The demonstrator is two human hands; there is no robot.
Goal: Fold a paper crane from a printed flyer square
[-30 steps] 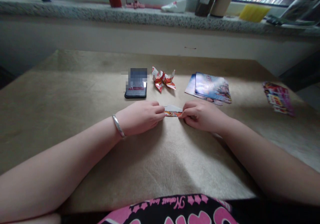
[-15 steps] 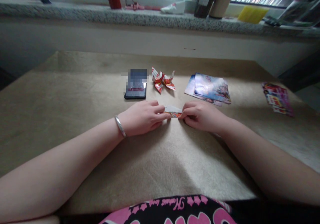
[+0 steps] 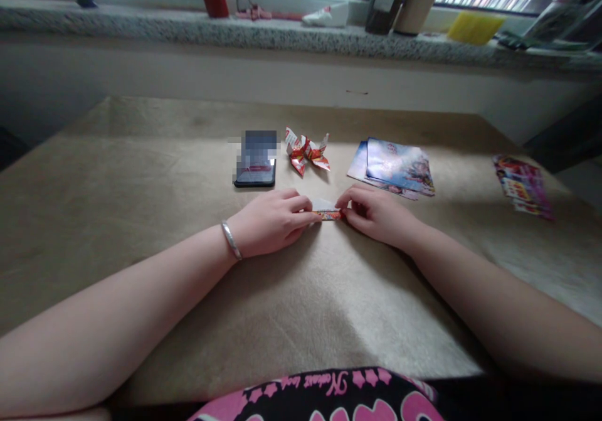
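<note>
A small folded piece of paper [image 3: 328,214], white on its far part with a patterned red-orange strip along the near edge, lies on the table between my hands. My left hand [image 3: 282,217], with a silver bangle at the wrist, closes on its left end, thumb and fingers pressed to it. My right hand [image 3: 376,213] pinches the right end, its index finger bent over the white part. Fingers hide both ends of the paper. Just beyond stands a folded red-and-white paper butterfly shape [image 3: 306,152].
A phone [image 3: 256,160] lies left of the folded shape. Printed glossy sheets [image 3: 399,165] overlap to the right, and more colourful cards [image 3: 522,186] rest near the right edge. The brown-covered table [image 3: 291,320] meets a wall below a stone windowsill [image 3: 155,29] holding bottles and other items.
My right hand has shifted slightly, its index finger lifting and reaching farther over the paper's white part. My left hand stays nearly still on the left end.
</note>
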